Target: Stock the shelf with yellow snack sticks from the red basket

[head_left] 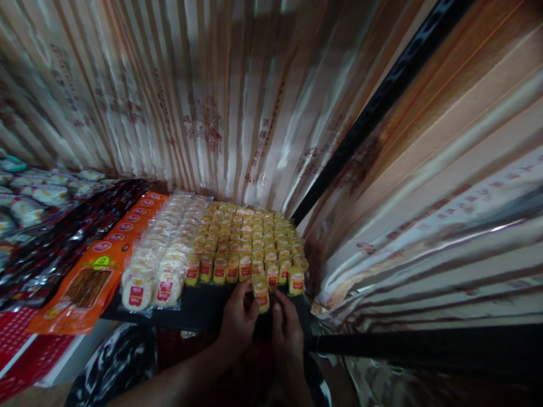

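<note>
My left hand (pixel 240 317) pinches a small yellow snack packet (pixel 260 293) with a red label, held upright at the front of the rows. Beside that packet's right edge is my right hand (pixel 288 325), its fingers bent and a little apart; whether the fingertips touch the packet I cannot tell. Several rows of like yellow packets (pixel 244 232) stand closely lined up behind both hands. The black shelf edge (pixel 199 308) runs beneath the front row.
Left of the yellow rows lie clear packs of round white crackers (pixel 163 271), then orange snack bags (pixel 99 268) and dark red shiny packs (pixel 80 237). White packets (pixel 46 192) sit at far left. A black pole (pixel 339 164) slants up before printed, pleated sheeting (pixel 237 102).
</note>
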The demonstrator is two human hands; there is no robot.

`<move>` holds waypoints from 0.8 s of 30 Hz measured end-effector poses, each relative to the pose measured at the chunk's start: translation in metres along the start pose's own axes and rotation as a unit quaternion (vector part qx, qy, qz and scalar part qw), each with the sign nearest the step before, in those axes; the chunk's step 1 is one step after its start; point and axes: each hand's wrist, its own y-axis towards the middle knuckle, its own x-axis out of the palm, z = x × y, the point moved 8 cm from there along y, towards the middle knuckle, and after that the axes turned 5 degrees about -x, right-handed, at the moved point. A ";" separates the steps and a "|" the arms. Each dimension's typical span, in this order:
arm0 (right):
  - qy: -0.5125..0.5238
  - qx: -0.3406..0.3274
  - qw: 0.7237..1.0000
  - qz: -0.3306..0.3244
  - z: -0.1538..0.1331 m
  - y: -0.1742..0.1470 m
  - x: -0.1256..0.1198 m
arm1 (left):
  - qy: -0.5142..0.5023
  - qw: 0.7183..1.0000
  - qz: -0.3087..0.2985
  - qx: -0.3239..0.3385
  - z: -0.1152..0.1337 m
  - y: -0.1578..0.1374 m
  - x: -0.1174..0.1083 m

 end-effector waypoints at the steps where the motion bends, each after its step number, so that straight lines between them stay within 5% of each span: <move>1: -0.033 -0.014 0.999 0.038 0.005 0.004 -0.010 | 0.005 1.000 -0.005 0.009 0.004 0.003 0.009; 4: -0.111 -0.063 0.988 0.087 0.014 0.016 -0.025 | 0.036 0.999 -0.035 0.009 0.016 0.009 0.034; 8: -0.150 -0.104 0.981 0.072 0.022 0.027 -0.023 | 0.069 0.995 -0.070 -0.017 0.027 0.012 0.053; 24: -0.135 -0.086 0.985 0.072 0.038 0.022 -0.013 | 0.173 0.980 -0.058 0.074 0.021 0.021 0.071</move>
